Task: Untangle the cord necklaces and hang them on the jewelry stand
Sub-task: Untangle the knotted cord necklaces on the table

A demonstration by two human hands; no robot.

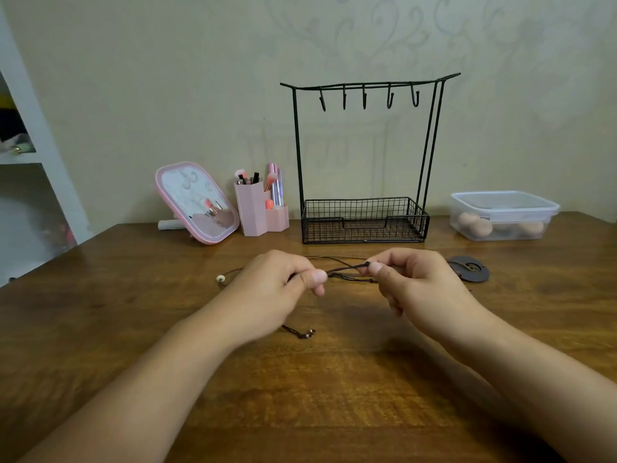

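Observation:
Dark brown cord necklaces (345,269) stretch in a tangled bundle between my two hands, just above the wooden table (300,396). My left hand (277,282) pinches the cords at its thumb and forefinger. My right hand (414,279) pinches the other end the same way. A white bead (220,279) lies on a cord to the left. A round dark pendant (469,269) rests on the table to the right. A cord end with small beads (302,333) trails below my left wrist. The black wire jewelry stand (364,155) with several bare hooks stands behind.
A pink-framed mirror (197,203) and pink holders with makeup brushes (260,208) stand at the back left. A lidded clear plastic box (502,215) with peach sponges sits at the back right. White shelving (30,155) flanks the table's left side.

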